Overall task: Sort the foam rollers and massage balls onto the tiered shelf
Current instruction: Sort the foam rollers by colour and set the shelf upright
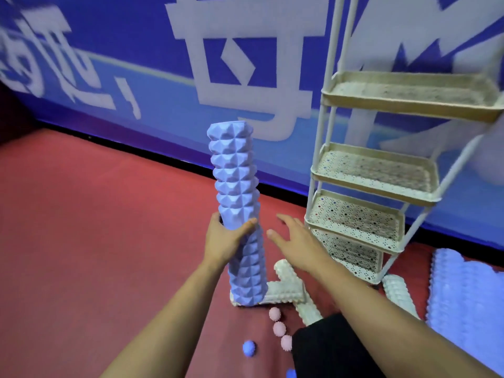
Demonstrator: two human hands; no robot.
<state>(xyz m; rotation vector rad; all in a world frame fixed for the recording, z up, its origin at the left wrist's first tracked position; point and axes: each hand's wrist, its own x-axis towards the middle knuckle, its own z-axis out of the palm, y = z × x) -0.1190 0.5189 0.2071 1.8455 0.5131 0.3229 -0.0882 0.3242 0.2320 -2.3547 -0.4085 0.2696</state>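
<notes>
Purple foam roller (236,211) held nearly upright, tilted slightly, well left of the tiered shelf (376,186); gripped around its middle by the left hand (226,241), thumb across the front, fingers wrapped behind. Right hand (297,241) spread, fingers straight and apart, holding nothing, hovering between the roller and the shelf's lower trays, apart from both.

Shelf: white posts, cream perforated trays stacked in steps, standing on the red floor (95,227) against the blue wall (136,50) with large white characters. All visible trays bare of rollers and balls.

Below the purple roller's lower end, left of the shelf's foot: cream knobbly rollers (286,285) lying crossed on the floor; whether the purple roller touches them cannot be told. Another cream roller (398,296) lying just at the shelf's bottom corner, on its right. Further right of the shelf's foot, a pale blue knobbly mat or roller (469,304), partly cut by the frame edge.

Nearer than the shelf, in a short row on the floor: three pink spiky massage balls (279,328); a blue spiky ball (249,348) just left of them. Dark trouser leg (327,350) beside the pink balls, under the right forearm
</notes>
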